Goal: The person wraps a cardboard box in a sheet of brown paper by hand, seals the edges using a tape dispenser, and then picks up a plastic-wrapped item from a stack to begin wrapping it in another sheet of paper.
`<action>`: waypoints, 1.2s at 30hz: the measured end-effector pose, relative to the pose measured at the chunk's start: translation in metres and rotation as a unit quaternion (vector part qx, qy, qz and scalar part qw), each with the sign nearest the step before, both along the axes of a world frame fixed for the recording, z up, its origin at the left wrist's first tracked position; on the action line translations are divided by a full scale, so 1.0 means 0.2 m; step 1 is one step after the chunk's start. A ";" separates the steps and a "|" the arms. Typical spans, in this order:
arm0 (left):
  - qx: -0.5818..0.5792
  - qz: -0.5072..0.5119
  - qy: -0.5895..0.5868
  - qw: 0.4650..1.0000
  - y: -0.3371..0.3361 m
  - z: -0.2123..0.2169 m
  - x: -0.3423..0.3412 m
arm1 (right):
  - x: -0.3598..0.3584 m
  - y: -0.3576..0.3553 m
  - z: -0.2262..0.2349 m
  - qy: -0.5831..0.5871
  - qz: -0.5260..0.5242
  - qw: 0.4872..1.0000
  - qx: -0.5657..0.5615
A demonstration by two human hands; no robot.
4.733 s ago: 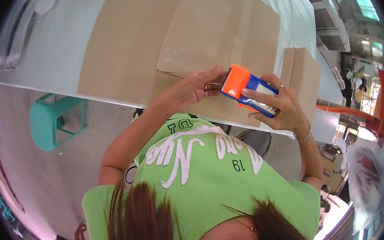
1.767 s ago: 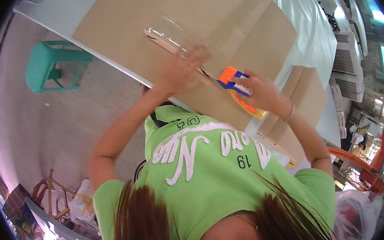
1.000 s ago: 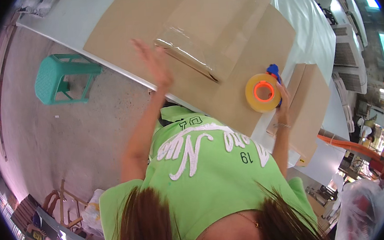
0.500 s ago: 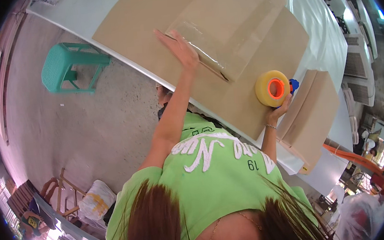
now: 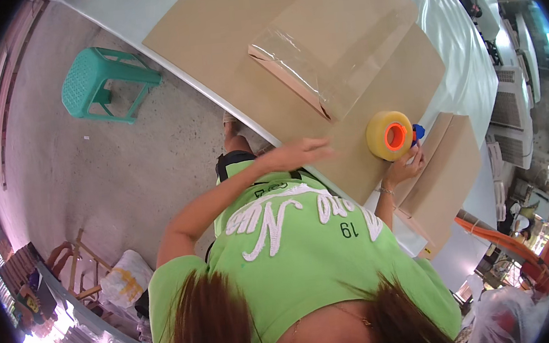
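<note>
- So the tape dispenser [image 5: 382,137] sits between 2 and 3 o'clock from the middle of the view, round face up: yellowish roll, orange core, a bit of blue poking out on its 3 o'clock side.
- Right hand [image 5: 406,165] has it from about 4 o'clock, fingers gripping the blue side. Can't tell if the roll is actually touching the brown cardboard [image 5: 210,30] below it.
- Left hand [image 5: 296,154] is off at 9 o'clock from the dispenser, well apart from it, over the near edge of the surface [image 5: 124,15]. Fingers are open and stretched out, kinda blurry, nothing in them that I can see.
- Up at 10 o'clock from the dispenser there's shiny clear tape [image 5: 298,65] along a cardboard edge, with a narrow dark gap at the end nearest the dispenser.
- Just past the right hand, around 3 o'clock, a long narrow cardboard box [image 5: 440,163] lies at a slant.
- Green plastic stool [image 5: 87,83] is on the floor [image 5: 123,158], 10 o'clock from the left hand.
- White sack [image 5: 127,279] with yellowish marks is at 8 o'clock from that same hand.
</note>
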State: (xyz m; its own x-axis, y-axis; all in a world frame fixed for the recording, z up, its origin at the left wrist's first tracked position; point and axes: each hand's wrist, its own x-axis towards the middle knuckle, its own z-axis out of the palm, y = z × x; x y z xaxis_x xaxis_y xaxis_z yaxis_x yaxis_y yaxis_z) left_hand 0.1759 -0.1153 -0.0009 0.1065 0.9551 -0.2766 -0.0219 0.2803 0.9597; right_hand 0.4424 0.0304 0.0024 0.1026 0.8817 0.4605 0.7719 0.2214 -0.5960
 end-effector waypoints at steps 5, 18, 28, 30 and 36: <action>0.020 0.384 -0.001 0.923 0.00 0.19 -0.51 | -0.37 0.06 0.13 0.009 0.130 0.991 0.032; 0.013 0.100 0.151 0.983 1.02 -0.01 -1.03 | -1.02 0.22 0.14 0.479 0.114 0.815 -0.306; -0.002 -0.099 0.257 0.961 1.39 -0.17 -1.38 | -1.71 -0.17 0.04 0.540 -0.048 0.805 -0.240; 0.055 -0.184 0.320 0.928 1.60 -0.02 -1.50 | -2.08 -0.34 0.06 0.495 -0.078 0.835 -0.229; 0.355 -0.238 0.246 0.870 1.64 0.36 -1.49 | -2.39 -0.60 0.30 0.415 0.247 0.788 -0.381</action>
